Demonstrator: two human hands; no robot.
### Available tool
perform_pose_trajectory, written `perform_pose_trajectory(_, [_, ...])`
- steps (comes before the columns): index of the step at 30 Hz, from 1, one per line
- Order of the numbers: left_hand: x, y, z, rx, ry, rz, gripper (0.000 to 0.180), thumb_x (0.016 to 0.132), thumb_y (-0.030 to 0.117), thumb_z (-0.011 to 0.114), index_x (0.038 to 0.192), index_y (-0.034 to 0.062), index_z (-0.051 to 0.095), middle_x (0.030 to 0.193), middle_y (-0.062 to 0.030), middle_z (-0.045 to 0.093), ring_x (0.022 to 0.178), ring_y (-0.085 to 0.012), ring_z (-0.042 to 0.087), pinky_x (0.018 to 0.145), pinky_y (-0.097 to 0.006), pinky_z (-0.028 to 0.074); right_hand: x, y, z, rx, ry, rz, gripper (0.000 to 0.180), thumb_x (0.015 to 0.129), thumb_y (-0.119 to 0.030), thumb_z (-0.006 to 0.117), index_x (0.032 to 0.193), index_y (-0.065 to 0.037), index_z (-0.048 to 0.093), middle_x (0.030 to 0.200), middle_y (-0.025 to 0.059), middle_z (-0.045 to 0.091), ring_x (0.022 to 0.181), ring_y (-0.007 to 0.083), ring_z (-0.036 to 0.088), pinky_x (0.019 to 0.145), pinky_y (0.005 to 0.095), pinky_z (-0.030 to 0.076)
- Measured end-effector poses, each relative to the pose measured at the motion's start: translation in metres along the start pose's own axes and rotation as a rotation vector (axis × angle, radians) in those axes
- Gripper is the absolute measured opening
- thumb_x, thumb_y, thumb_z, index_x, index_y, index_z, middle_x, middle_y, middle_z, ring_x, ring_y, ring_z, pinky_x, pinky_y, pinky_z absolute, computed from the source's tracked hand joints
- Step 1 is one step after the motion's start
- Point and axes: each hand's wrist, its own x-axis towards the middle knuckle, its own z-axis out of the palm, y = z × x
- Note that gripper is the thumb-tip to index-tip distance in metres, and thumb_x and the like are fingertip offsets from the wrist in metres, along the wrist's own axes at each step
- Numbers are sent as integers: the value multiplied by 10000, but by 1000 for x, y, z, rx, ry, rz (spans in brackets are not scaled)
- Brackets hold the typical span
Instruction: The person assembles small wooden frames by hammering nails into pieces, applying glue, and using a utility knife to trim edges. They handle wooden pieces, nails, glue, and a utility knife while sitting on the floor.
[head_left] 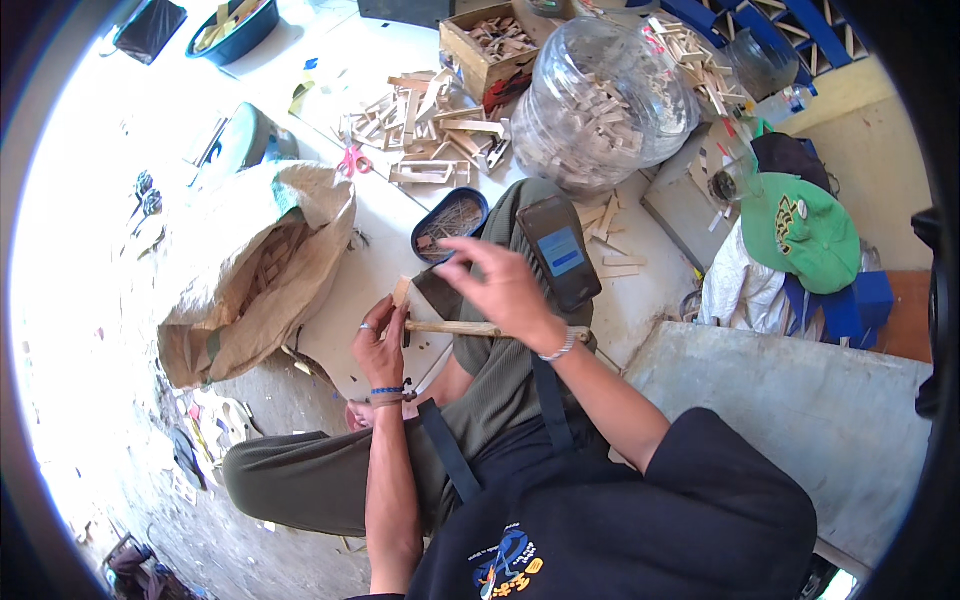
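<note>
My left hand (378,343) is closed around a small pale wooden strip (402,291), held upright between thumb and fingers. A hammer's wooden handle (455,327) lies crosswise over my lower leg, its left end beside my left hand; its head is mostly hidden. My right hand (503,290) is raised above the handle. Its thumb and fingertips come together close to a blue oval tray (484,212) of nails, and anything between them is too small to make out. A dark block (437,293) sits between my hands.
A phone (560,254) rests on my right thigh. Wooden pieces (440,130) and pink-handled scissors (354,160) lie beyond the tray. An open sack (330,215) stands left. A large clear plastic container (560,150), a wooden box (465,65) and a green cap (800,230) are farther back and right.
</note>
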Motion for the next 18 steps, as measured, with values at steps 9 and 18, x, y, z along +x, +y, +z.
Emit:
perform_pose_trajectory(9, [-3,-6,2,-85,28,-119,297,937,52,769,1216,-27,707,1060,-92,744,947,-122,690,834,-264,563,-55,68,-101,72,419,632,410,969,-291,739,1222,25,673,1107,107,707,1038,163,649,905,292,517])
perform_pose_trajectory(18, [-4,-4,2,-144,-19,-47,283,949,61,757,1213,-25,704,1079,-93,746,963,-127,693,853,-266,560,-68,79,-92,179,372,649,501,902,-274,812,1253,34,628,1081,75,653,999,151,616,890,287,514])
